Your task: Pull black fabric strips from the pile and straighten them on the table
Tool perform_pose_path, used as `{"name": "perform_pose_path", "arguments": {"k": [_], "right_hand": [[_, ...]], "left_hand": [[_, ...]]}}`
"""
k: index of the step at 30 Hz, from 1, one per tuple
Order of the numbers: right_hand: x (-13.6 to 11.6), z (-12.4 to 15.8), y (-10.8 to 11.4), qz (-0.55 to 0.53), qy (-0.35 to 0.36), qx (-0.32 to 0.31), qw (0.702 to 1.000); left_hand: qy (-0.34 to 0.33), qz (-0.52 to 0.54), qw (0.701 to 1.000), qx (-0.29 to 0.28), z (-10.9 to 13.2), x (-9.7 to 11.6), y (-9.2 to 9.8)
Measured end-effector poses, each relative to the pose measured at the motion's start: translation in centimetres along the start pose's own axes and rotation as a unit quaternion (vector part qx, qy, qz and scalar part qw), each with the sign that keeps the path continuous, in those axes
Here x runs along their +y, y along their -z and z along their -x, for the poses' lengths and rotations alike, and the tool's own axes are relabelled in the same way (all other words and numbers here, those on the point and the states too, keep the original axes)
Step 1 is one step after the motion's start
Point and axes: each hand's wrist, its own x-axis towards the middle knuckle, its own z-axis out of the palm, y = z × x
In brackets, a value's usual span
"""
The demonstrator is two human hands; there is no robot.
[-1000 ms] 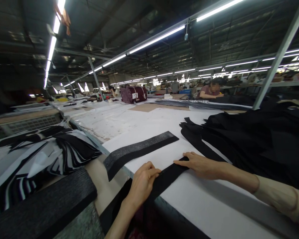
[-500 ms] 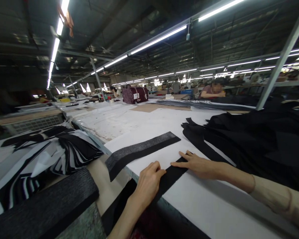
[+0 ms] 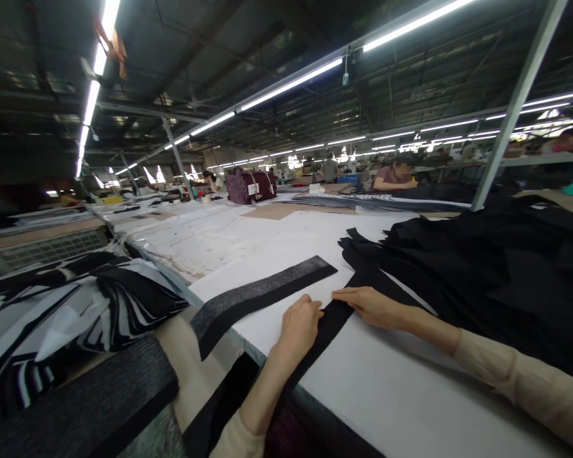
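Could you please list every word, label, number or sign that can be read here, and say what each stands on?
Readable text: none.
White label on the maroon bundle: too small and blurred to read.
Black strip under the hands: no lettering visible.

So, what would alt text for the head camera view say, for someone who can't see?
A person's left hand and right hand touch a black fabric strip that runs over the edge of a white-topped table. Left of it lies a grey-and-black strip; right of it, a heap of black fabric. Ceiling lights glow beyond.
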Motion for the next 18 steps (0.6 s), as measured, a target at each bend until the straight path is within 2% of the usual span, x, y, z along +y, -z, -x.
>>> {"name": "perform_pose_path", "arguments": {"k": [7, 14, 18], "right_hand": [[0.5, 0.4, -0.2, 0.013, -0.015, -0.036, 0.999], [-2.4, -0.4, 2.5, 0.050, -0.005, -0.181, 0.982], [-3.3, -1.1, 2.8, 0.066, 0.015, -0.211, 0.975]], "left_hand": [[0.031, 0.087, 0.995, 0.030, 3.9, -0.8, 0.6], [0.014, -0.022, 0.999, 0.044, 4.4, -0.4, 0.2], [0.005, -0.078, 0.996, 0.038, 4.4, -0.3, 0.3]]}}
